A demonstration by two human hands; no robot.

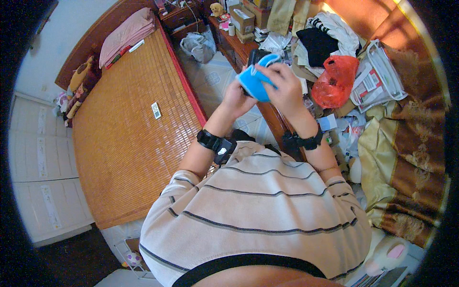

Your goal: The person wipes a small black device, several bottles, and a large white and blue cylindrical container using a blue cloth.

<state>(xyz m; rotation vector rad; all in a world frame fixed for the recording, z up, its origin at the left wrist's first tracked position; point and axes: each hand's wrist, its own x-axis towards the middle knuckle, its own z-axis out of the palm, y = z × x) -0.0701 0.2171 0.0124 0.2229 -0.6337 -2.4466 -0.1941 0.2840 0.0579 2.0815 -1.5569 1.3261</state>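
Both my hands are raised in front of me, over the edge of the long wooden cabinet. A bright blue cloth (258, 86) with a paler edge is bunched between them. My left hand (235, 99) grips its left side from below, fingers mostly hidden. From the right, my right hand (285, 89) pinches a fold of it with bent fingers. Something black (258, 55) shows just behind the cloth's upper edge; I cannot tell whether it is held or stands on the cabinet. Each wrist wears a black strap with a small device.
Left of me lies a bed with a bamboo mat (129, 134), bearing a small white device (156, 110). A grey plastic bag (198, 47) stands on the tiled floor. Crowding the cabinet are cardboard boxes (242, 20), clothes (318, 43) and a red plastic bag (334, 81). A gold-brown curtain (406, 158) hangs right.
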